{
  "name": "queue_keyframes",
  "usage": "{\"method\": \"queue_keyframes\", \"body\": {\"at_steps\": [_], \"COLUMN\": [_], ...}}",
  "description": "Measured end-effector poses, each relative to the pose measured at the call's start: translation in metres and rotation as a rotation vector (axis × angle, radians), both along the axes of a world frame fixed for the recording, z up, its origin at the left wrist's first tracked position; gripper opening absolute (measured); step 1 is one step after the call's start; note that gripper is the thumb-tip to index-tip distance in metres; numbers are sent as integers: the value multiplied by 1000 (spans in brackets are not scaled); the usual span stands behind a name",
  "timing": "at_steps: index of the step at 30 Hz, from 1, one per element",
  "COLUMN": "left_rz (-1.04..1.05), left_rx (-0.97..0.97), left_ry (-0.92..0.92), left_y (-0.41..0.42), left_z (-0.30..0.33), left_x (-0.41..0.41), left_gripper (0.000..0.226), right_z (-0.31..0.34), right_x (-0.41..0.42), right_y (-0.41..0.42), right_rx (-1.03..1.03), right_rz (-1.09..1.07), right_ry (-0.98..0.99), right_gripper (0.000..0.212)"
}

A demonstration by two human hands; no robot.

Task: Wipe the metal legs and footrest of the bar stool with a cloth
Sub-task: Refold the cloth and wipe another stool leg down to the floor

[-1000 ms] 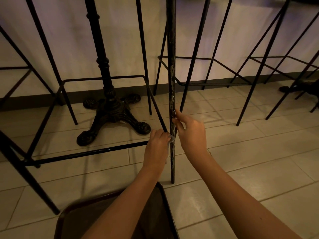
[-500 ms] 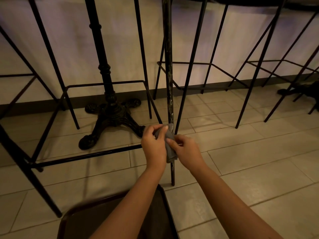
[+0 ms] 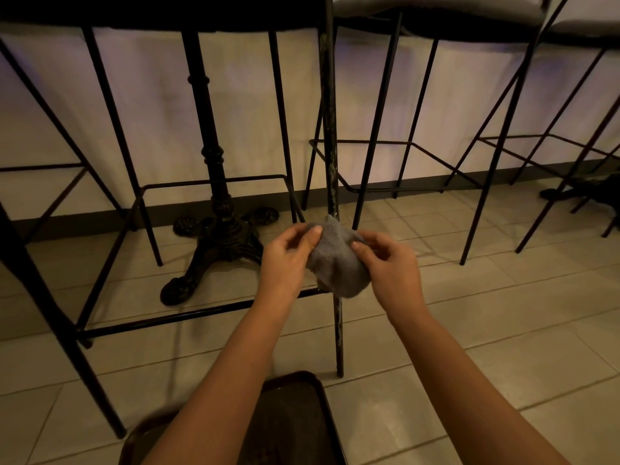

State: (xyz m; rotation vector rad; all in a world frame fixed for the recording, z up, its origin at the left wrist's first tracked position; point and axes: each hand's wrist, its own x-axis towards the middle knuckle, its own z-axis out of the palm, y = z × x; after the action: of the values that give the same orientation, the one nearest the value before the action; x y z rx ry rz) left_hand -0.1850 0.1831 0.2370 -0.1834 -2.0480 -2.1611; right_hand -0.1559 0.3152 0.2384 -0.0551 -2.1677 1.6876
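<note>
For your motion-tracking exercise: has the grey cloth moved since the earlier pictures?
Yes. The cloth has come off the scuffed stool leg toward the camera; left hand and right hand pinch it open in front of the leg.

A grey knit cloth (image 3: 335, 263), bunched and sagging, hangs before my stool's scuffed black metal leg (image 3: 330, 129); its thin black footrest (image 3: 188, 315) bar runs left, low over the tiles.

The cloth (image 3: 337, 263) hides part of the leg (image 3: 330, 129); the tray (image 3: 295, 424) runs off the bottom edge.
</note>
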Motion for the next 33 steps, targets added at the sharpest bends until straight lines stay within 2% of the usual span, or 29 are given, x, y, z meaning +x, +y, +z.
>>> {"method": "queue_keyframes", "body": {"at_steps": [5,8,14,17,24,28,30,33], "left_rz": [59,90,206,267,378,426,416,406], "left_rx": [50,92,149,129,127,181,189,147], "left_ry": [51,70,229,324,415,515,523,515], "left_y": [-6,-3,6,3,4,8,9,9], "left_z": [26,44,86,102,129,149,158,163], "left_x": [-9,-15,-28,-34,-42,-42,-45,-55], "left_gripper": [6,7,12,14,19,16,17,16], "right_z": [33,49,92,113,147,173,180,179], "right_x": [-6,-15,-44,-60,-81,-87,-91,-100], "right_y": [-3,-6,-22,-33,-47,-47,-48,-45], "right_rx": [77,70,210,196,188,100,89,118], "right_rz": [-52,-63,-312,-304,-346,-408,-421,-455], "right_ry": [153,219,417,475,609,748,759,666], "right_gripper": [22,25,14,11,28,19,13,8]}}
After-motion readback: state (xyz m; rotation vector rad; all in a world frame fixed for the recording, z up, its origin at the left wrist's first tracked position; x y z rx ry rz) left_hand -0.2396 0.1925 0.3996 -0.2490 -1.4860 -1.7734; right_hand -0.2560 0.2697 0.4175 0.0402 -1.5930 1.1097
